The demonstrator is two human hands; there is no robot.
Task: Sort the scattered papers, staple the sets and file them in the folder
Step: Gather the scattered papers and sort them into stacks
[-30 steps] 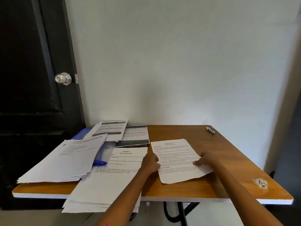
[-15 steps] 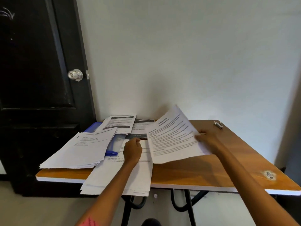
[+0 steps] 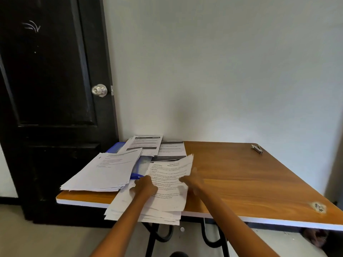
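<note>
A printed sheet [image 3: 168, 174] lies slanted on top of the front paper stack [image 3: 148, 214], which hangs over the table's near edge. My right hand [image 3: 193, 180], blurred, grips the sheet's right edge, and the sheet's far corner is still lifted. My left hand [image 3: 145, 186] rests flat on the sheet's left side with its fingers spread. A thicker paper stack [image 3: 104, 171] sits to the left, partly covering a blue folder [image 3: 115, 148]. Two more printed sets [image 3: 146, 144] lie at the back. A small metal stapler [image 3: 257, 148] sits alone at the far right.
The wooden table [image 3: 241, 182] stands against a white wall and has a chipped spot [image 3: 318, 207] near its front right edge. A black door [image 3: 46, 89] with a silver knob [image 3: 99, 90] stands just left of the table.
My right hand carried the sheet from the table's middle, through the air, leftward onto the front stack. My left hand stayed on that stack. The view shifted right and down.
</note>
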